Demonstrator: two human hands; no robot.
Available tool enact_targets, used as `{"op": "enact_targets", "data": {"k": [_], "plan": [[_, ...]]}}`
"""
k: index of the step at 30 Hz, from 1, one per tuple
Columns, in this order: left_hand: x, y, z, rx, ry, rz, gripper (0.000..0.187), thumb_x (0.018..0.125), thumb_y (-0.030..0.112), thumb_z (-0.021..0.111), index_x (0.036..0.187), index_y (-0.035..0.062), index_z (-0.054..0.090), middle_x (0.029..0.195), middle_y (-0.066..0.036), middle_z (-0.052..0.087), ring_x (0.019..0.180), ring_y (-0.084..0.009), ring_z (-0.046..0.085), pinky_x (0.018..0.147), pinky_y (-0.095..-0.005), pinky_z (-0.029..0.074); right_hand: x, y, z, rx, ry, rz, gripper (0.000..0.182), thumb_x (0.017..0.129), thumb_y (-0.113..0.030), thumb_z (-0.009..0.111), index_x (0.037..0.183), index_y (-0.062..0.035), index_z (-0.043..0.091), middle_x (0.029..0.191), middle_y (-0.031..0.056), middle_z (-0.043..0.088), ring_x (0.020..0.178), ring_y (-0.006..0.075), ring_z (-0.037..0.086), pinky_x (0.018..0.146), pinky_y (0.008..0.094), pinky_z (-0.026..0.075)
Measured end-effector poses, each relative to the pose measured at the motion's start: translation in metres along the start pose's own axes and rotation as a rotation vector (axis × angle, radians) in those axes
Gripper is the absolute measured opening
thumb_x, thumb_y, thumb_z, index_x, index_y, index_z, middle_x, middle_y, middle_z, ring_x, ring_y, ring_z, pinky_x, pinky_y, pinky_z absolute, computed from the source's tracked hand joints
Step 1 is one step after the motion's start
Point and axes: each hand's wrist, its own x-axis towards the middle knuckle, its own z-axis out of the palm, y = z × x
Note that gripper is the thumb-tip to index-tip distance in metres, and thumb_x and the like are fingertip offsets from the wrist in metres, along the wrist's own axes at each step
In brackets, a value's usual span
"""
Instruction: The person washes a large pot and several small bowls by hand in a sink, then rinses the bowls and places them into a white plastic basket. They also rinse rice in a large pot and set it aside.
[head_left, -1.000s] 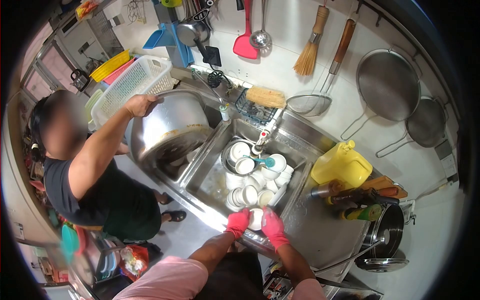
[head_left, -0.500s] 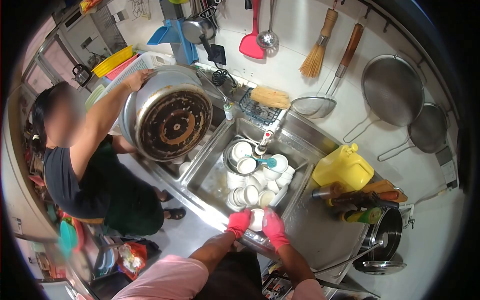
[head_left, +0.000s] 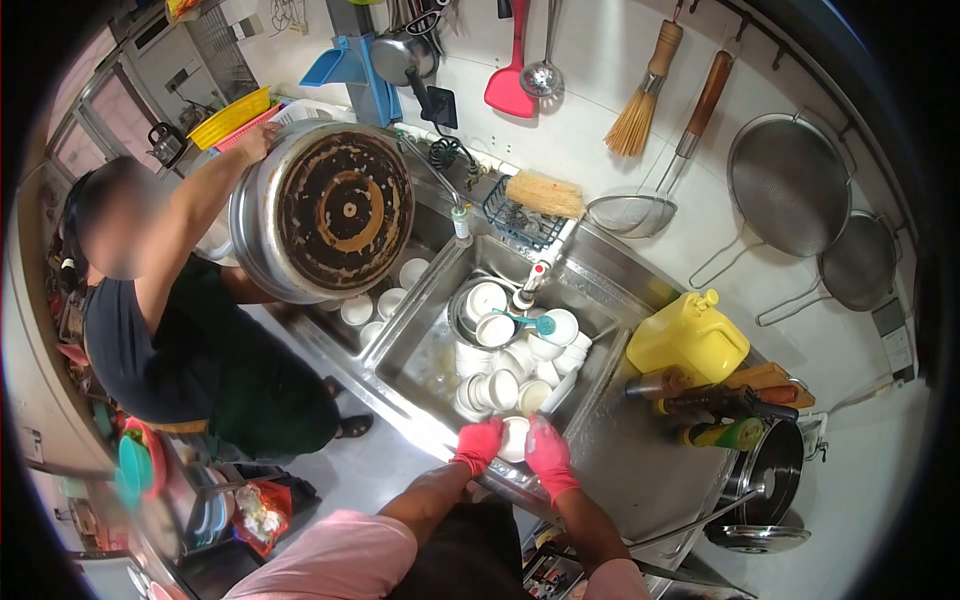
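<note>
A white bowl (head_left: 514,441) is held between my two hands over the front of the sink (head_left: 400,360). My left hand (head_left: 478,445), in a pink rubber glove, grips the bowl's left side with curled fingers. On the opposite side, my right hand (head_left: 546,450), gloved the same way, is closed on the rim. Stacked white bowls (head_left: 503,388) fill the basin just beyond my hands. Among them are a metal pot (head_left: 462,325) with bowls in it and a teal brush (head_left: 543,325).
To my left, a co-worker (head_left: 150,310) holds a large metal pot (head_left: 345,215), its scorched base facing me, over another basin holding white bowls (head_left: 357,310). A yellow jug (head_left: 690,335) and bottles (head_left: 725,433) stand right of the sink. Strainers (head_left: 790,185) hang on the wall.
The co-worker's large pot has moved left and slightly up, revealing more bowls in the left basin. My hands stay on the white bowl in nearly the same place.
</note>
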Motion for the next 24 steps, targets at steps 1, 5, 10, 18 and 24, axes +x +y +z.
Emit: {"op": "enact_targets", "data": {"k": [1, 5, 10, 18, 24], "plan": [[0.0, 0.0, 0.001, 0.005, 0.003, 0.002, 0.028, 0.097, 0.037, 0.054, 0.09, 0.0104, 0.059, 0.068, -0.015, 0.067, 0.06, -0.0356, 0.066, 0.055, -0.0477, 0.052, 0.0, 0.0, 0.0, -0.002, -0.006, 0.005, 0.049, 0.089, -0.017, 0.053, 0.138, -0.0119, 0.051, 0.116, 0.0187, 0.064, 0.095, 0.0371, 0.066, 0.078, 0.0476, 0.055], [-0.001, -0.002, -0.001, 0.028, -0.026, -0.012, 0.028, 0.097, 0.037, 0.053, 0.091, 0.0106, 0.059, 0.069, -0.015, 0.067, 0.06, -0.0355, 0.066, 0.055, -0.0479, 0.052, 0.001, -0.003, -0.001, -0.014, -0.017, 0.004, 0.049, 0.089, -0.018, 0.053, 0.138, -0.0109, 0.052, 0.115, 0.0191, 0.064, 0.095, 0.0373, 0.066, 0.078, 0.0473, 0.055], [0.001, 0.0, 0.001, 0.03, -0.054, -0.025, 0.027, 0.097, 0.037, 0.053, 0.093, 0.0108, 0.059, 0.07, -0.015, 0.068, 0.061, -0.035, 0.067, 0.056, -0.0478, 0.053, 0.0, 0.002, 0.002, -0.019, 0.022, -0.024, 0.048, 0.089, -0.018, 0.054, 0.137, -0.0104, 0.052, 0.115, 0.0195, 0.064, 0.095, 0.0368, 0.066, 0.078, 0.0465, 0.056], [-0.001, -0.004, 0.007, 0.013, -0.022, -0.008, 0.025, 0.098, 0.035, 0.052, 0.096, 0.0114, 0.059, 0.071, -0.014, 0.068, 0.062, -0.0353, 0.067, 0.057, -0.0485, 0.052, 0.0, 0.001, 0.0, -0.002, 0.058, -0.036, 0.047, 0.089, -0.019, 0.056, 0.135, -0.0105, 0.053, 0.115, 0.0194, 0.064, 0.096, 0.0365, 0.067, 0.078, 0.0464, 0.055], [-0.001, -0.008, 0.014, 0.033, 0.047, 0.008, 0.024, 0.097, 0.034, 0.054, 0.095, 0.0109, 0.059, 0.075, -0.015, 0.068, 0.064, -0.0348, 0.067, 0.057, -0.048, 0.052, 0.002, -0.002, -0.006, 0.026, 0.08, -0.028, 0.046, 0.088, -0.02, 0.059, 0.133, -0.0104, 0.053, 0.114, 0.0195, 0.064, 0.095, 0.0372, 0.067, 0.078, 0.0467, 0.055]]}}
